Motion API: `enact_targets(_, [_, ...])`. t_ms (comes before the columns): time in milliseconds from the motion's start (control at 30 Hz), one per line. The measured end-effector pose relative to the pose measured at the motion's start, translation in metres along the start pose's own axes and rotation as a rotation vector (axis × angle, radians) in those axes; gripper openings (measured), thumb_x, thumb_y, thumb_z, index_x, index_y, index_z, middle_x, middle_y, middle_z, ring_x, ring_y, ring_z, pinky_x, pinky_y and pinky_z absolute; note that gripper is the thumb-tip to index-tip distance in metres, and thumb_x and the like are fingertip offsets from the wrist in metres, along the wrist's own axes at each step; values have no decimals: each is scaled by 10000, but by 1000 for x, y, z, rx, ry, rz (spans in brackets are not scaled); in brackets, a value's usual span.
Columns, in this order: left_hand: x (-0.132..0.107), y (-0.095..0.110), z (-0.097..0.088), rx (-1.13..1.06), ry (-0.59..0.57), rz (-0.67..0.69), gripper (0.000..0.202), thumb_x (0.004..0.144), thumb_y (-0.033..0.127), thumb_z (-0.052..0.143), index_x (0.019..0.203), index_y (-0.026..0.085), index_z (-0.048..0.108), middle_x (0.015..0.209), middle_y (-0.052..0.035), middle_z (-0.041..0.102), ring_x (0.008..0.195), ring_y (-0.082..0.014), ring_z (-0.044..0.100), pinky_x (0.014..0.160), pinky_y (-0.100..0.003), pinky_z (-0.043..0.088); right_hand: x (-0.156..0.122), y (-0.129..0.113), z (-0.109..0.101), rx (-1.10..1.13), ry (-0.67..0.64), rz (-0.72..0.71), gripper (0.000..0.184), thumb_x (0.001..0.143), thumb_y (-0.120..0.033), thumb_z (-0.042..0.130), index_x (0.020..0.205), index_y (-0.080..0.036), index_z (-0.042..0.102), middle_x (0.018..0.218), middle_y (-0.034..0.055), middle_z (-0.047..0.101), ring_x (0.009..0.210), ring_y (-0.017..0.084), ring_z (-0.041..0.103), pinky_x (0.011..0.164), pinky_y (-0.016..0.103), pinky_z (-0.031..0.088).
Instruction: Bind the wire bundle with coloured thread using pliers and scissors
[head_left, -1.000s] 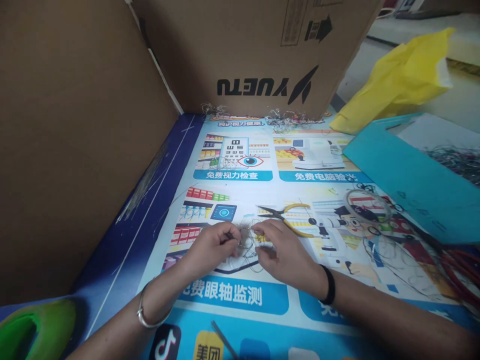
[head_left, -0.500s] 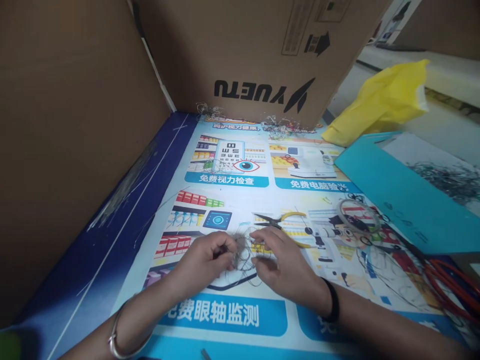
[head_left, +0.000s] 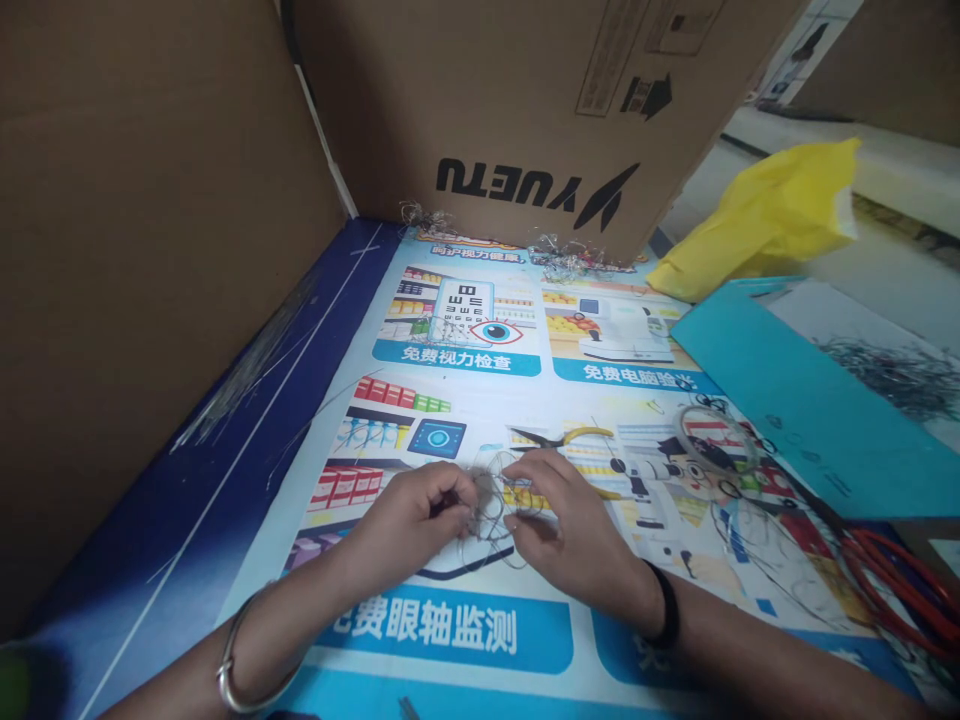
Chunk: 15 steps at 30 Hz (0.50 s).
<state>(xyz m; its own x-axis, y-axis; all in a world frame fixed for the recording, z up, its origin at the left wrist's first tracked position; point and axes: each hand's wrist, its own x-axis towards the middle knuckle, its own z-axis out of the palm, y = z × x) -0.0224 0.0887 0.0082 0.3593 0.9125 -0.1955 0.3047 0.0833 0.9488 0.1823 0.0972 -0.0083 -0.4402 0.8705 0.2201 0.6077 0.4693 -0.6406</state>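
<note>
My left hand (head_left: 409, 520) and my right hand (head_left: 570, 530) meet over a printed poster mat (head_left: 465, 350). Between them is a small tangle of thin grey wire (head_left: 487, 500). The left thumb and forefinger pinch one side of the tangle; a silver bangle sits on that wrist. On the other side, the right fingertips pinch the wire; that wrist wears a black band. Loose loops of the wire spill onto the mat below the hands. Yellow-handled pliers (head_left: 570, 438) lie just beyond my right hand, untouched.
Cardboard walls stand at the left (head_left: 150, 250) and a printed cardboard box (head_left: 525, 100) at the back, with wire scraps along its base. A teal folder (head_left: 787, 400), a yellow plastic bag (head_left: 765, 225), a clear tape roll (head_left: 712, 435) and red cables (head_left: 900, 580) lie to the right.
The view shifted slightly as my head moved. Both hands stay pinched on the wire tangle, with only small finger movements.
</note>
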Motion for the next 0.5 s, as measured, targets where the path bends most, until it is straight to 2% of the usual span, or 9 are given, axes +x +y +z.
enact_targets(267, [1,-2,0,26,10,2,101,764,93,509,750,175,566,675,21,598,605,-101,532,554,-206,401,0,-1,-1,36,14,4,364,698,-134,580,1051,-207,522,1133,98,454,1085,249,467,921,416,443])
enact_targets(500, [0,0,0,37,18,12,116,758,88,509,738,181,575,663,18,601,604,-108,530,543,-213,398,2,0,0,25,13,2,354,693,-139,588,1031,-210,513,1145,100,447,1103,264,452,933,448,432])
